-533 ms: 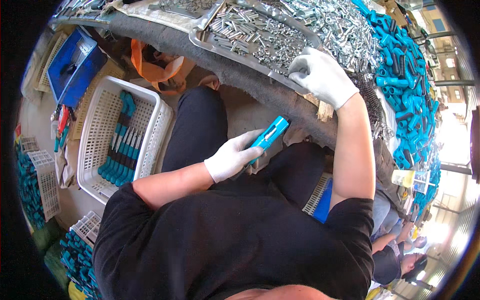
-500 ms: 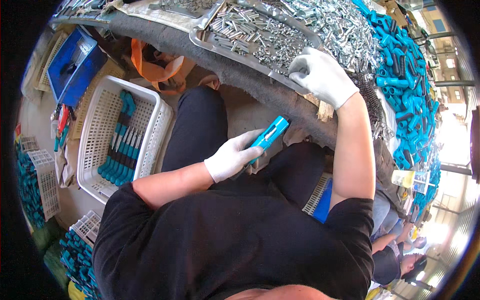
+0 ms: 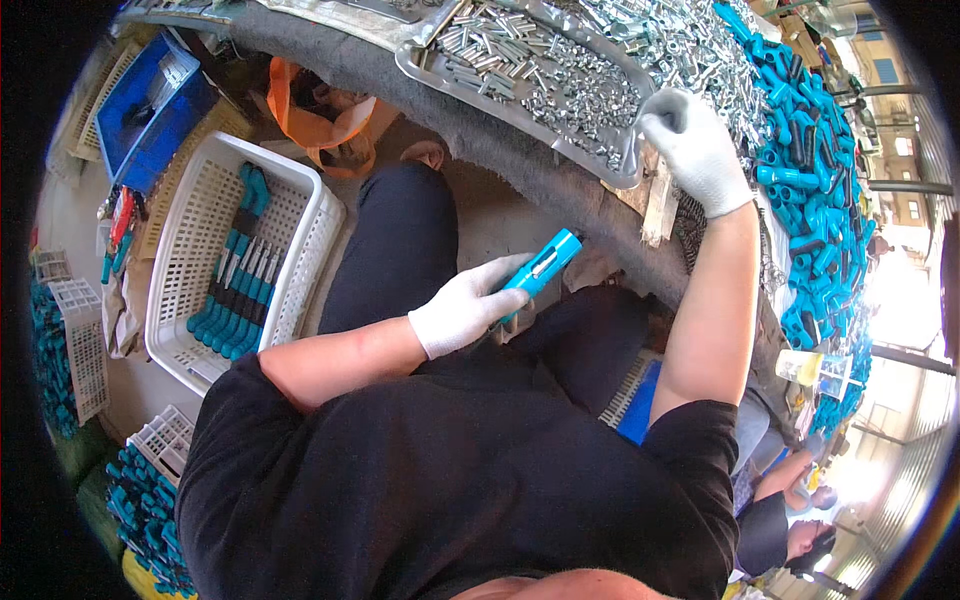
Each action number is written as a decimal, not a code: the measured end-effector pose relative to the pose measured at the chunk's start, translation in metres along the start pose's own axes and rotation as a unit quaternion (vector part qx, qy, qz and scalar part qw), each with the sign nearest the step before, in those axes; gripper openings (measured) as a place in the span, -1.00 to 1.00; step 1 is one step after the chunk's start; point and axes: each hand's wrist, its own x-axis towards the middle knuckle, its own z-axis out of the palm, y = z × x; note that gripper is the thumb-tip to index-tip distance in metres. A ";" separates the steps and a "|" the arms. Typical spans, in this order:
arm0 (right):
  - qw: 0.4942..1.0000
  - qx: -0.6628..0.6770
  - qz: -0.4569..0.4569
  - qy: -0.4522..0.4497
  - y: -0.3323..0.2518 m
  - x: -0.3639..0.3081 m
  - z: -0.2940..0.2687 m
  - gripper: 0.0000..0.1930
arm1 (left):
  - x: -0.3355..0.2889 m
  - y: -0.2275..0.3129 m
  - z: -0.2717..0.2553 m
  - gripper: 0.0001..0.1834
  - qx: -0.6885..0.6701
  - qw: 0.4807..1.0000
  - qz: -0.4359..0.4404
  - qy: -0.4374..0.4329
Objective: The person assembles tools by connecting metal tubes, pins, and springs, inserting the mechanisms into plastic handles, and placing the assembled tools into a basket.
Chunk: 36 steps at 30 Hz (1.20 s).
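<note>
My left hand (image 3: 470,305), in a white glove, is closed around a teal tubular tool handle (image 3: 548,262) with a long slot in its side. It holds the handle tilted above my lap, its open end pointing up and away. My right hand (image 3: 695,150), also gloved, hovers at the right corner of a metal tray (image 3: 590,165) of small metal pins and fittings (image 3: 570,110). Its fingers are curled together; anything between them is too small or hidden to see. Just below this hand a broken piece of wood (image 3: 658,205) stands at the bench edge.
Loose silver metal parts (image 3: 690,45) are heaped behind the tray, with a pile of teal handles (image 3: 800,200) at the right. A white basket (image 3: 165,300) on my left holds several finished-looking teal tools (image 3: 235,305). Farther off is a blue bin (image 3: 130,165). People (image 3: 780,530) sit at lower right.
My right hand has moved right, from over the tray's front rim to its right corner, with fingers curled. The left hand still holds the handle in nearly the same place. The view has shifted slightly.
</note>
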 end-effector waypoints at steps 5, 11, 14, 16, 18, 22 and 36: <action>0.995 -0.025 0.093 0.002 0.036 -0.012 -0.014 -0.72 | 0.001 0.002 -0.002 -0.41 -0.015 1.000 0.003 -0.009; 0.985 -0.092 0.118 -0.086 0.042 -0.025 -0.002 -0.71 | 0.001 0.006 0.000 -0.40 -0.019 1.000 -0.011 -0.011; 0.992 -0.046 0.094 -0.067 0.047 -0.028 -0.002 -0.74 | 0.001 0.005 0.001 -0.40 -0.029 0.999 -0.014 -0.014; 0.995 -0.022 0.087 -0.034 0.028 -0.025 -0.008 -0.75 | 0.001 0.003 0.000 -0.40 -0.033 0.999 -0.013 -0.012; 0.999 0.010 0.051 0.001 0.007 -0.022 -0.009 -0.78 | 0.001 0.002 0.000 -0.40 -0.029 0.999 -0.013 -0.005; 0.993 -0.101 0.001 -0.056 -0.015 -0.009 -0.006 -0.81 | 0.000 0.004 0.003 -0.40 -0.029 0.999 -0.019 -0.010; 0.978 -0.172 0.058 -0.099 0.041 -0.019 0.002 -0.68 | 0.001 0.005 -0.001 -0.42 -0.027 0.999 -0.018 -0.016</action>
